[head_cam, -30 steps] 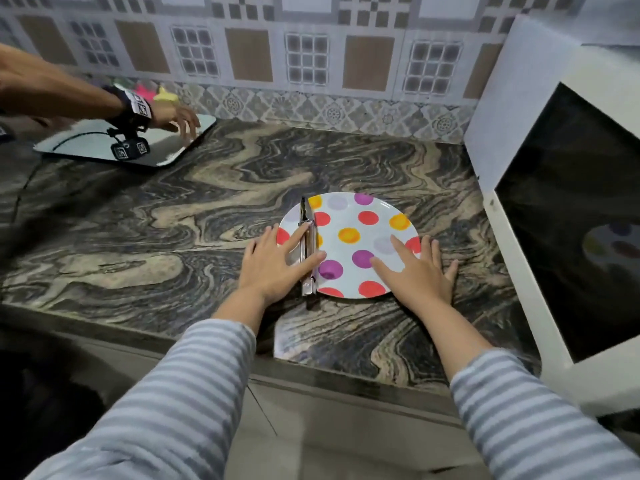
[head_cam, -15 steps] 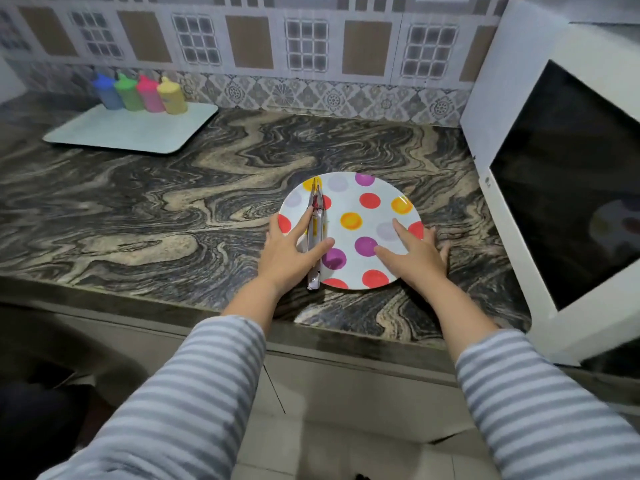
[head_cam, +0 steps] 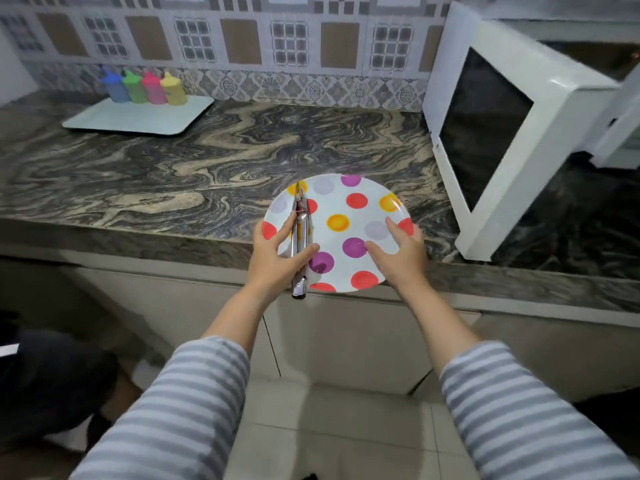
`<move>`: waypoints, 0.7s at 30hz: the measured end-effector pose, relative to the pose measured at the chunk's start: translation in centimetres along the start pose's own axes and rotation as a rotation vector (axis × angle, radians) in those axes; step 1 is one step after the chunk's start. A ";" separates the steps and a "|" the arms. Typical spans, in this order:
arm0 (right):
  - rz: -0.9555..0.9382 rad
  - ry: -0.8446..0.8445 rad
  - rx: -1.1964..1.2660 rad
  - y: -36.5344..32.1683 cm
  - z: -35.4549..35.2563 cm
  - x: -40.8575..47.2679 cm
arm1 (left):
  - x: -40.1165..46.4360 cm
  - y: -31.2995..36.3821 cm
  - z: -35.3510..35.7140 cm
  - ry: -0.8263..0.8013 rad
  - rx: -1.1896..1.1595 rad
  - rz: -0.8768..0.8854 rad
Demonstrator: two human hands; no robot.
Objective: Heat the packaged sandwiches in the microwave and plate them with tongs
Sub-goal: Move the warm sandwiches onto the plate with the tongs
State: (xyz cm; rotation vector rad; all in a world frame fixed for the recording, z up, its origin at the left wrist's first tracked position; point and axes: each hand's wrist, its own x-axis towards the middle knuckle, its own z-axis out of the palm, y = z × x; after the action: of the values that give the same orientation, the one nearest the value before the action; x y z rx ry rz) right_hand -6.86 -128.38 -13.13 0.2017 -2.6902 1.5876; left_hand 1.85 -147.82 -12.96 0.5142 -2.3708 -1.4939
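A white plate with coloured polka dots (head_cam: 349,216) is lifted off the marble counter, its near edge past the counter's front edge. My left hand (head_cam: 275,263) grips the plate's left rim, and its thumb pins the metal tongs (head_cam: 299,244) lengthwise on the plate. My right hand (head_cam: 401,256) holds the plate's right rim, fingers spread over the top. The white microwave (head_cam: 585,109) stands at the right with its door (head_cam: 491,133) swung open toward me. No sandwiches are in sight.
A pale tray (head_cam: 138,117) sits at the back left of the counter (head_cam: 173,174) with several coloured squeeze bottles (head_cam: 143,87) at its far edge. Cabinet fronts and a tiled floor lie below. A dark-clothed person (head_cam: 45,372) is at the lower left.
The plate with the tongs has come off the counter and toward me in both hands. The microwave door now stands open. The other person's arm has left the tray.
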 end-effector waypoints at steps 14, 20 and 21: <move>0.116 0.049 -0.063 9.9 -16.8 -18.2 | -21.7 3.2 12.3 -0.071 -0.123 -0.026; 0.194 0.175 -0.128 13.9 -25.6 -21.9 | -24.9 6.7 20.0 -0.202 -0.157 0.052; 0.204 0.196 -0.130 14.4 -26.9 -22.1 | -25.0 7.4 21.3 -0.227 -0.158 0.070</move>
State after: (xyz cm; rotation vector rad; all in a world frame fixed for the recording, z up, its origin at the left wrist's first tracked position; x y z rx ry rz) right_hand 11.84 -95.68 -14.27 -0.2248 -2.7174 1.3837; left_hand 14.06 -116.70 -16.55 0.2320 -2.3780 -1.7716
